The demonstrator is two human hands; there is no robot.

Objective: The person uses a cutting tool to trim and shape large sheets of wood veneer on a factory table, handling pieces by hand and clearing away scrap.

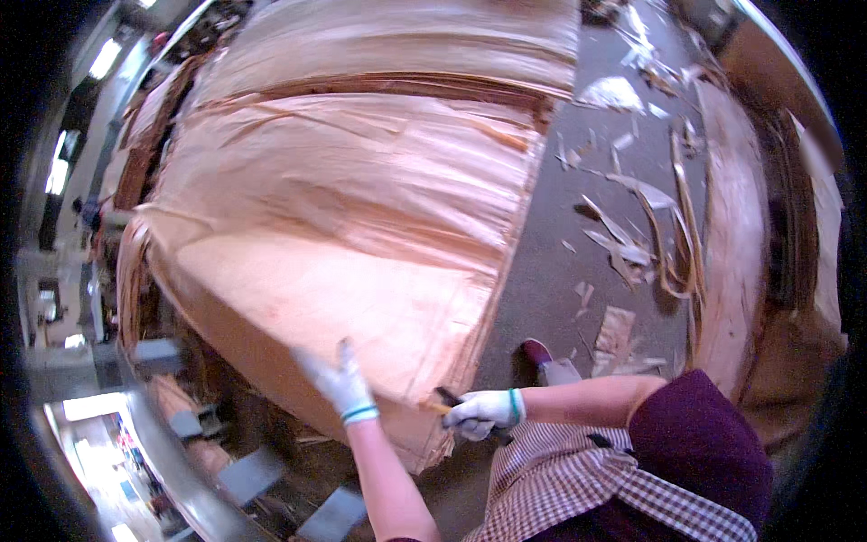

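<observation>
Veneer scraps (623, 239) on grey floor (542, 280), side stack (736, 244).

Thin wood veneer sheets (361, 199) – matt, rippled; white knit gloves (483, 411)

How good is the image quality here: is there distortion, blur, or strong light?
Head view: strong fisheye bending, with a black rim at the corners; the veneer sheet stack curves toward the edges. The left hand is slightly motion-blurred; the right hand, gripping a dark-handled tool, is sharper. Bright windows at the left edge are overexposed.
</observation>
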